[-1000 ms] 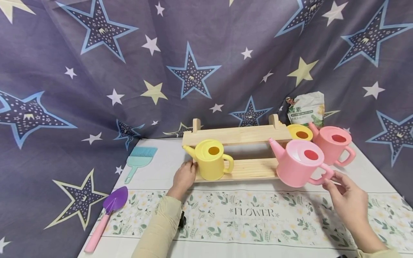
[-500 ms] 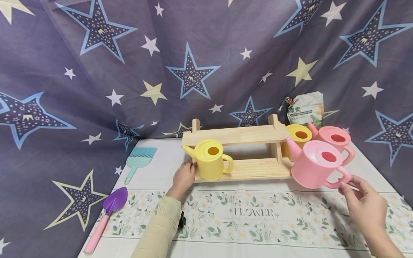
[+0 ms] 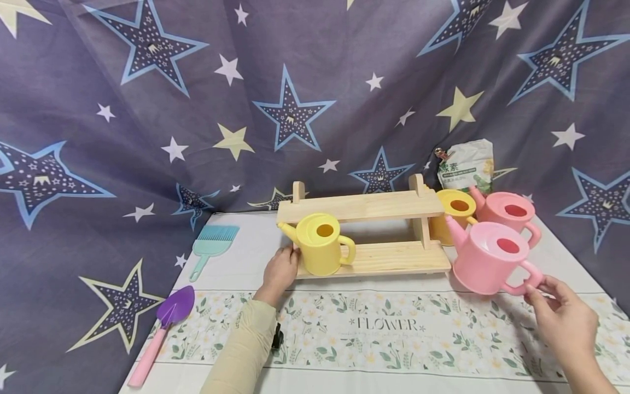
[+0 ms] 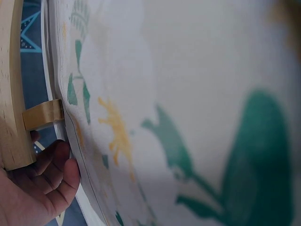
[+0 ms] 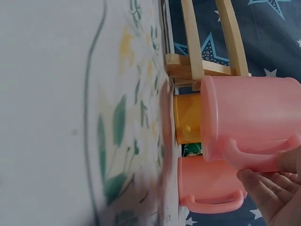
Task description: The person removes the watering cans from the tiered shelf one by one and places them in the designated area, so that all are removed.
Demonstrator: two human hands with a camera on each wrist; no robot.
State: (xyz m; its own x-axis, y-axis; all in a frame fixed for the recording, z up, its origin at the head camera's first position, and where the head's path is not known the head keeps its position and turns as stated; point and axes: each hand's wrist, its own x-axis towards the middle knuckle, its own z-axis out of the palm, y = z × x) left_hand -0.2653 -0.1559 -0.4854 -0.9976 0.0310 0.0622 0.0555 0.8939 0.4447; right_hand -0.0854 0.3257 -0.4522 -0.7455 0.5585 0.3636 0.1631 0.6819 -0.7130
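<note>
In the head view the right hand [image 3: 566, 317] pinches the handle of a light pink watering can [image 3: 489, 257], its spout pointing left. The right wrist view shows that pink can [image 5: 254, 117] with thumb and fingers at its handle. A two-tier wooden rack [image 3: 364, 207] stands at the centre, a yellow watering can [image 3: 320, 246] on the left end of its lower shelf. Beside that can, the left hand [image 3: 281, 273] is at the rack's left end; in the left wrist view its fingers [image 4: 61, 179] curl by the wooden end.
An orange-yellow can [image 3: 445, 232] and a coral pink can [image 3: 509, 210] stand right of the rack, before a white bag [image 3: 467, 167]. At the left lie a teal brush [image 3: 211, 247] and a purple trowel with pink handle [image 3: 152, 353]. A starred cloth hangs behind.
The right hand has moved right with the light pink can, from in front of the rack's right end to beyond it, and slightly lower. The left hand has stayed at the rack.
</note>
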